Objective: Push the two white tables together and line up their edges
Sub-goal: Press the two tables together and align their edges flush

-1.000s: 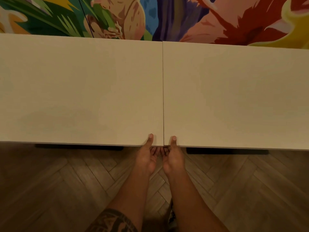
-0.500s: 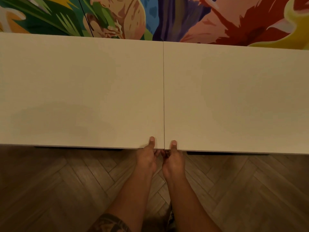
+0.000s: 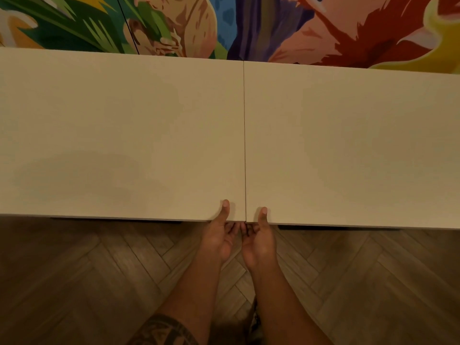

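**Tables side by side, both hands at the seam**

Tables meet at 1 thin dark seam (image 3: 244, 145). The left table (image 3: 119, 135) and the right table (image 3: 348, 145) stand before a colourful wall painting (image 3: 249, 23), on a wooden herringbone floor (image 3: 74, 270). The left hand (image 3: 219, 235) and the right hand (image 3: 258, 237) each pinch a near edge, thumb on top, fingers curled under. The near edges look slightly offset.

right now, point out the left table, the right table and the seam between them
left table (image 3: 119, 135): head view, bare middle of its white top
right table (image 3: 348, 145): head view, bare middle of its white top
seam (image 3: 244, 135): head view, midway along the thin dark line where the two tops meet
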A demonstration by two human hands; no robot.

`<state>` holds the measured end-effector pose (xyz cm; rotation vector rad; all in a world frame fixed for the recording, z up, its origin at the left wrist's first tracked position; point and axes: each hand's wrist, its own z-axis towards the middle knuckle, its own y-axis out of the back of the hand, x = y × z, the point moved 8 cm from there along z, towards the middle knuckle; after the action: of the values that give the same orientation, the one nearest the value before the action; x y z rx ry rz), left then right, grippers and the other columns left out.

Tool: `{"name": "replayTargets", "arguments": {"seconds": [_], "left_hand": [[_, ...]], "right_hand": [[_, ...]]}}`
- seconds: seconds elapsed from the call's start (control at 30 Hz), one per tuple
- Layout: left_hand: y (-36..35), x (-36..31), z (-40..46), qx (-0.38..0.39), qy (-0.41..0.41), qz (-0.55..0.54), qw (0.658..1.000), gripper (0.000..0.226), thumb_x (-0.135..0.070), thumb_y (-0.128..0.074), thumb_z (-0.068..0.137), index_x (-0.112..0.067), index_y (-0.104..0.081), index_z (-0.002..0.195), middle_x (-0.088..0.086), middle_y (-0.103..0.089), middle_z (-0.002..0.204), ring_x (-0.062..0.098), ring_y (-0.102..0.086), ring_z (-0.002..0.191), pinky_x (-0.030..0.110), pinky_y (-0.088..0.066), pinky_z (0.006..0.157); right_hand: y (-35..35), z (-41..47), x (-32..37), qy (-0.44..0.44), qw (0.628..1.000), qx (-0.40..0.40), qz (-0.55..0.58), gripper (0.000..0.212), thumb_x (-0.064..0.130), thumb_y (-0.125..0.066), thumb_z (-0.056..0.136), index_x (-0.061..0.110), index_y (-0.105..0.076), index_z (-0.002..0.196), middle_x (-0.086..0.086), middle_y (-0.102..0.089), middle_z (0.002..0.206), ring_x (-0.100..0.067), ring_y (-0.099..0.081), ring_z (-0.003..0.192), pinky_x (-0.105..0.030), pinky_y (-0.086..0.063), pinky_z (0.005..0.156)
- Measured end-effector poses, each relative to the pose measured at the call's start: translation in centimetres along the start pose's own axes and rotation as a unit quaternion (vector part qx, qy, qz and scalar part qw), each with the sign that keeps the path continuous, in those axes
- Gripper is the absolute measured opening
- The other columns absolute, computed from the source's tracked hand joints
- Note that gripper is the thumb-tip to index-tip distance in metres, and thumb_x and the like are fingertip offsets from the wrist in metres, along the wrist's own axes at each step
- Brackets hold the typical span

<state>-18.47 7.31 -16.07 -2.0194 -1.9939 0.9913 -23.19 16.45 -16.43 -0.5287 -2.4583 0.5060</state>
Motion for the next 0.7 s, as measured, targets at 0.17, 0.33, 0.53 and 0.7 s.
{"name": "replayTargets", "arguments": {"seconds": [0.17,0.33,0.53,0.7], "left_hand": [[0.5,0.5,0.1,-0.034,-0.001,-0.002,0.999,0.046,-0.02,-0.082,0.083,-0.001,-0.069,0.123,0.019,-0.077,0.117,0.024,-0.075,0.096,0.03,-0.063,0.073],[0.8,0.6,0.0,-0.05,-0.009,-0.004,0.999,0.049,-0.019,-0.084,0.081,-0.002,-0.068,0.123,0.02,-0.074,0.122,0.026,-0.071,0.098,0.027,-0.062,0.065],[1.1,0.7,0.0,-0.057,-0.01,-0.001,0.998,0.042,-0.019,-0.084,0.081,-0.003,-0.069,0.117,0.019,-0.073,0.114,0.024,-0.069,0.092,0.028,-0.062,0.065],[1.0,0.7,-0.1,-0.056,-0.009,0.005,0.998,0.042,-0.019,-0.083,0.083,-0.002,-0.069,0.118,0.016,-0.074,0.108,0.024,-0.069,0.089,0.029,-0.063,0.066]], "right_hand": [[0.4,0.2,-0.1,0.001,1.0,-0.015,-0.009,0.05,0.033,-0.069,0.098,0.003,-0.061,0.137,-0.01,-0.073,0.108,-0.02,-0.068,0.096,-0.03,-0.055,0.085],[0.3,0.1,-0.1,0.006,1.0,-0.011,-0.021,0.049,0.034,-0.069,0.098,0.003,-0.061,0.136,-0.01,-0.074,0.108,-0.018,-0.07,0.095,-0.029,-0.055,0.085],[0.4,0.1,0.0,0.017,0.999,-0.015,-0.038,0.047,0.035,-0.068,0.099,0.002,-0.062,0.132,-0.015,-0.07,0.118,-0.021,-0.068,0.098,-0.029,-0.055,0.083],[0.5,0.1,0.0,0.019,0.999,-0.024,-0.045,0.035,0.036,-0.07,0.097,0.006,-0.066,0.116,-0.009,-0.068,0.1,-0.017,-0.066,0.086,-0.029,-0.055,0.078]]}}
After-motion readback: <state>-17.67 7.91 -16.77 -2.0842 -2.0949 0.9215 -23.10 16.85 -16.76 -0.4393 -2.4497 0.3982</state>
